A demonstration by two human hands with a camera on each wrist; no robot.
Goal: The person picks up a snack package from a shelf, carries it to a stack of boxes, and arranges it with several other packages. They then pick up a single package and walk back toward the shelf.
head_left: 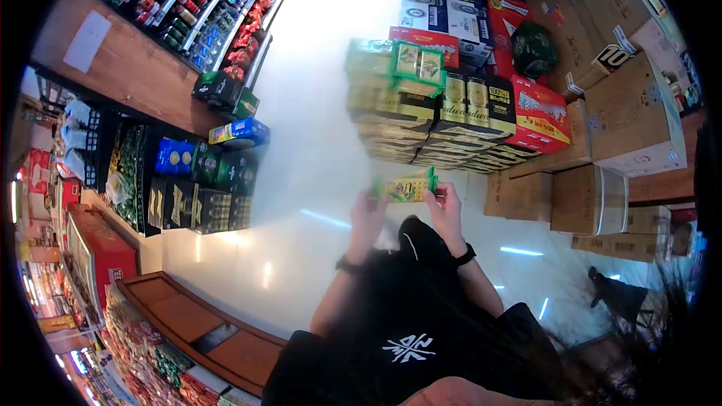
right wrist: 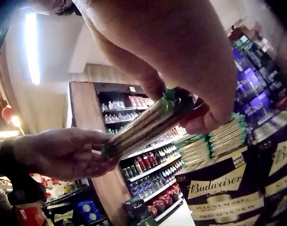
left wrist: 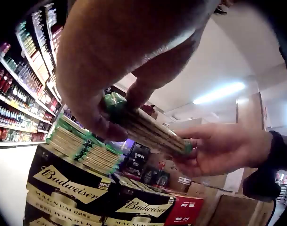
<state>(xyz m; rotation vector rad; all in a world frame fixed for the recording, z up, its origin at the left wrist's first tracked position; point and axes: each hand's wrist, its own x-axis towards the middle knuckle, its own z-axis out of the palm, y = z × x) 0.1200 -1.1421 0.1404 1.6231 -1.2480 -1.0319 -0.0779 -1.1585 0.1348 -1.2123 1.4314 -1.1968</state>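
Observation:
Both hands hold a stack of thin yellow-and-green packets [head_left: 410, 189] in front of the body. The left hand [head_left: 368, 218] grips one green end, its fingers curled round it in the left wrist view. At the opposite end the right hand [head_left: 447, 214] pinches the stack between thumb and fingers. More green-edged packets [head_left: 418, 66] lie on top of the stacked Budweiser cartons [head_left: 470, 109]; the left wrist view shows these packets [left wrist: 82, 149] in two piles side by side.
Brown cardboard boxes [head_left: 589, 199] stand to the right of the cartons. Shelves of bottles and cans [head_left: 199, 0] run along the upper left. Low stacks of drink cartons [head_left: 197, 207] stand at the left, and a wood-framed brown counter [head_left: 180, 308] at the lower left.

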